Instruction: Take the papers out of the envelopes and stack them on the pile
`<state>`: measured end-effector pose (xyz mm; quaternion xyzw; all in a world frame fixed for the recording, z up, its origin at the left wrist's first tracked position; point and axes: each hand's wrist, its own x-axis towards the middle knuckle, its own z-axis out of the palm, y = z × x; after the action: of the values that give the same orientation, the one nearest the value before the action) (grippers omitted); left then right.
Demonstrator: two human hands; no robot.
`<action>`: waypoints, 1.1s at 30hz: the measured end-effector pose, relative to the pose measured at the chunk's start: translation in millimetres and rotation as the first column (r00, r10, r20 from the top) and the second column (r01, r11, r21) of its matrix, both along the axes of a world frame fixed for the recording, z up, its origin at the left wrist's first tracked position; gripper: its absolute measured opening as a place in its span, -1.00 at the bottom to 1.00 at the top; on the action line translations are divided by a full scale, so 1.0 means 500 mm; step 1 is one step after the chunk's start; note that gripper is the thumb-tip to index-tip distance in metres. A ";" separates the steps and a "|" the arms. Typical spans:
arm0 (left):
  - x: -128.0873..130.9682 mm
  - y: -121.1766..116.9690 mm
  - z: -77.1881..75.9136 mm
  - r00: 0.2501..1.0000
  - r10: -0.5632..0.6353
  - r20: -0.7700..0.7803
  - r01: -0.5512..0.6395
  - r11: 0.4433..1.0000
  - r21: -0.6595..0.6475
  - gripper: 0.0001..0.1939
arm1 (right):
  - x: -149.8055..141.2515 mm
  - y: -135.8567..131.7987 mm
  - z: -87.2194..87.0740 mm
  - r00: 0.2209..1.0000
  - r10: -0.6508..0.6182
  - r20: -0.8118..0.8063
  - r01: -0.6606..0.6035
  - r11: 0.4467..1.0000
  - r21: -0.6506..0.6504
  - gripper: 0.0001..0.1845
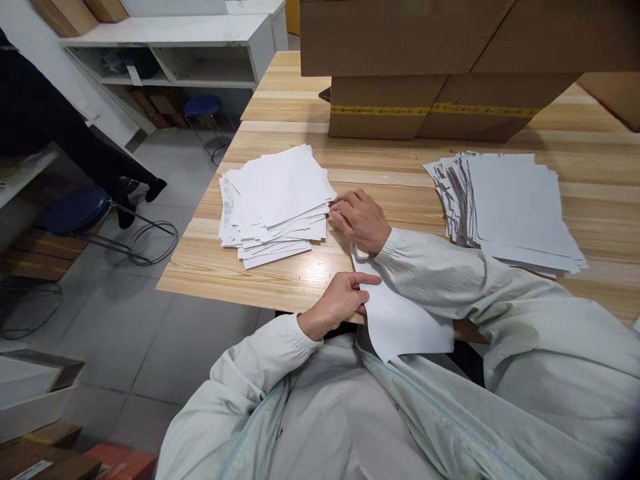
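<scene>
My left hand (pixel 337 301) pinches the edge of a single white sheet of paper (pixel 405 320) that hangs over the near edge of the wooden table (pixel 280 277). My right hand (pixel 359 219) reaches across to the left, fingers curled, touching the right edge of a messy stack of white folded papers (pixel 277 203). Whether those fingers hold a sheet is hidden. A second, larger stack of white sheets (pixel 510 210) lies fanned out on the table to the right, beyond my right sleeve.
Cardboard boxes (pixel 430 100) stand stacked at the back of the table. Left of the table are blue stools (pixel 75 208), white shelving (pixel 175 47), a person's dark legs (pixel 100 167) and cables on the grey floor. More boxes sit at the lower left.
</scene>
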<state>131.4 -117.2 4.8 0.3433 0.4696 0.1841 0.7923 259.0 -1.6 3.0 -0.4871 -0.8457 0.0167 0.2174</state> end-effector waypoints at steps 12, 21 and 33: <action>0.002 -0.014 0.008 0.999 -0.004 -0.045 0.005 0.999 0.032 -0.45 | 0.011 -0.015 0.021 1.000 0.006 -0.006 -0.005 0.995 0.096 -0.49; -0.098 -0.164 0.043 0.980 0.154 -0.128 0.054 0.409 0.911 -0.58 | 0.214 -0.255 0.133 0.834 -0.277 -0.477 0.174 0.953 -0.247 -0.50; -0.081 -0.068 0.062 0.961 0.262 0.086 -0.136 0.177 0.975 -0.59 | 0.317 -0.278 0.060 0.339 -0.521 -0.783 0.656 0.728 -0.201 -0.40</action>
<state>90.8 -151.3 35.7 0.7088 0.3284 0.5215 0.3432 417.8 -140.7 33.3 -0.6785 -0.4170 0.0894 0.5981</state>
